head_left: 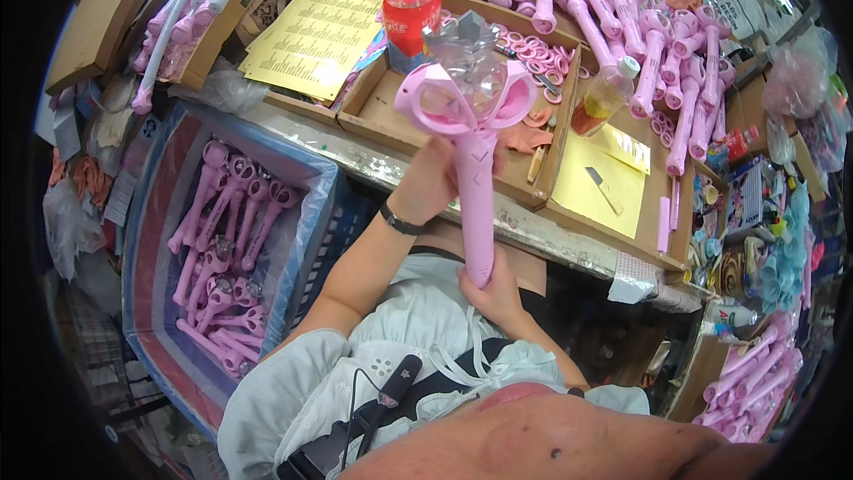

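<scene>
In front of me I hold a pink toy light stick (476, 204) nearly upright. Its head is a clear faceted dome between pink open loops, and its handle is long and plain. My left hand (428, 180), with a dark band at the wrist, is closed round the upper handle from behind, some fingers hidden. At the handle's lower end, my right hand (498, 292) grips with thumb and fingers. Behind the light stick's head lies a cardboard tray (378, 102) on the bench, and pink ring-shaped parts (542, 60) are heaped further back.
A lined blue crate (311, 191) with several pink sticks stands at my left. Many pink sticks (657, 44) are piled at the far right. On the bench are a red-liquid bottle (411, 13), a half-filled bottle (604, 102), yellow sheets (315, 36) and a blade (606, 189).
</scene>
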Demonstrator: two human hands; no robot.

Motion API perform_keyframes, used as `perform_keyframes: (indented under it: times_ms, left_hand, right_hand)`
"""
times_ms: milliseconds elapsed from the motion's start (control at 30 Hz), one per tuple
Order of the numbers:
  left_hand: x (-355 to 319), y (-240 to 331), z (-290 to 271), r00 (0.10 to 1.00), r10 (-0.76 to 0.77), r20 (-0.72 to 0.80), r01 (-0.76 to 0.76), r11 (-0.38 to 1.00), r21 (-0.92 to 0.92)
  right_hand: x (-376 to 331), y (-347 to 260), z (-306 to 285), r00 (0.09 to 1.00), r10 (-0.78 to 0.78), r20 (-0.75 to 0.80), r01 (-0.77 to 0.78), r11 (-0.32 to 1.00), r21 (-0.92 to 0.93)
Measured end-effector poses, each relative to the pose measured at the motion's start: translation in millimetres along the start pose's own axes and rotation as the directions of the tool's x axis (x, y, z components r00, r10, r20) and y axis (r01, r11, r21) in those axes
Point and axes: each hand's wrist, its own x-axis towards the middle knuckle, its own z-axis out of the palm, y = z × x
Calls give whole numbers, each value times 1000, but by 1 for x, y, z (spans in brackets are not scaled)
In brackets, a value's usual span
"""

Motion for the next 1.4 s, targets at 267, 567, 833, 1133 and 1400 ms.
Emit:
perform_keyframes:
  times_ms: [267,567,833,1133,1400]
  left_hand:
    - [18,10,-12,974,136,-179,-141,990,-16]
    - [22,20,-17,893,355,-278,-201,865,459]
    - [23,6,-29,981,150,-120,-163,981,-107]
    - [29,11,-13,806,550,-217,-318,713,625]
    - [28,14,-24,865,451,-220,-295,812,503]
  right_hand:
    - [4,8,-20,917,92,389,-273,855,441]
    - [4,16,-38,807,56,588,-487,625,610]
    - [15,7,-42,711,-196,676,-604,323,729]
    - [19,-29,-28,985,145,93,-126,975,-181]
    - [17,-31,-32,985,154,74,-128,953,-276]
